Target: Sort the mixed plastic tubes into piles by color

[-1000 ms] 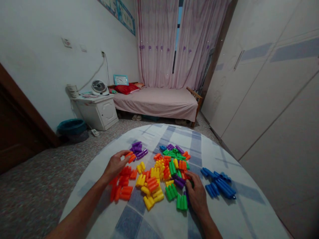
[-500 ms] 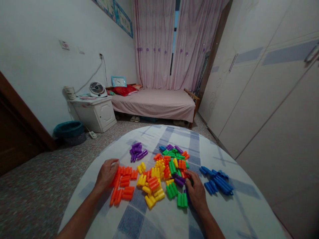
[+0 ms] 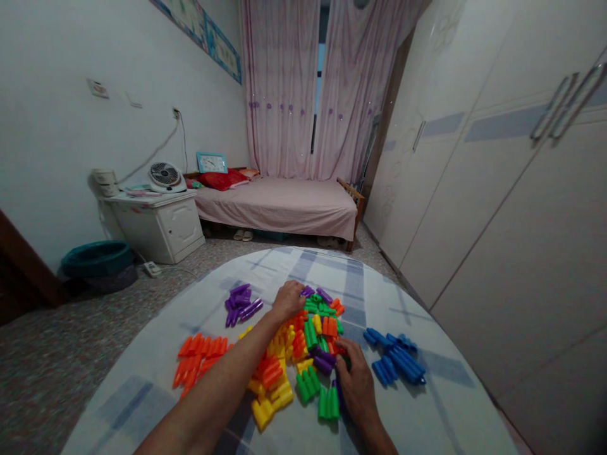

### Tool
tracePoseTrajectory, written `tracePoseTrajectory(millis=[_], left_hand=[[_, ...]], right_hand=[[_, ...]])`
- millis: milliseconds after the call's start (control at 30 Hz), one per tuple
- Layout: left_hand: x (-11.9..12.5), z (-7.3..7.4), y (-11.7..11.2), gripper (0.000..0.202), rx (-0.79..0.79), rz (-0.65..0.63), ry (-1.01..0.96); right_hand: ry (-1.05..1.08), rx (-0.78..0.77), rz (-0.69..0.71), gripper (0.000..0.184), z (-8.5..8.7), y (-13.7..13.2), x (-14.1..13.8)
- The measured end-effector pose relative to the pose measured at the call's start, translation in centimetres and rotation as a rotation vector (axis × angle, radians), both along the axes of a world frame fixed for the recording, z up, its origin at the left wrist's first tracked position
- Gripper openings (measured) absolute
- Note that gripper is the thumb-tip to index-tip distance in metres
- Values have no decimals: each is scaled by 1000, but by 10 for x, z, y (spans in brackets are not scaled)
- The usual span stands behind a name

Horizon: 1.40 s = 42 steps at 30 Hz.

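One view only — from the person's head, looking forward and down across the worktop (image 3: pixel 417 404), close above it. Beyond the worktop it faces the bed (image 3: pixel 279 205); the wardrobe (image 3: pixel 497 208) runs close along the worktop's right.

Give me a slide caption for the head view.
Left hand reaches across mixed coloured plastic blocks; right hand rests beside them.
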<state>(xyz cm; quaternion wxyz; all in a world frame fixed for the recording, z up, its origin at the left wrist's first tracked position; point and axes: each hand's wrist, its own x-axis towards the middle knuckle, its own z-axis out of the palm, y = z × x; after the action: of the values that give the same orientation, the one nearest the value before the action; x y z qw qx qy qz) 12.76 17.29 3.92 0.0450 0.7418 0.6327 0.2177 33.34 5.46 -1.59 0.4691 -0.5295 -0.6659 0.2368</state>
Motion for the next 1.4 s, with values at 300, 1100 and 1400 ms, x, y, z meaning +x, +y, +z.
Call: tracePoseTrajectory(millis=[300,1100,1400], left_hand=[[24,-18,35,36,-158,60,146],[-103,20,-12,28,-186,305,326],[-52,19,10,35,-80,103,224]], right_hand=[[-7,-23,0,27,-2,0,0],[-20,-11,-3,28,1,1,-1],[-18,-9,-6,26,1,0,-1]])
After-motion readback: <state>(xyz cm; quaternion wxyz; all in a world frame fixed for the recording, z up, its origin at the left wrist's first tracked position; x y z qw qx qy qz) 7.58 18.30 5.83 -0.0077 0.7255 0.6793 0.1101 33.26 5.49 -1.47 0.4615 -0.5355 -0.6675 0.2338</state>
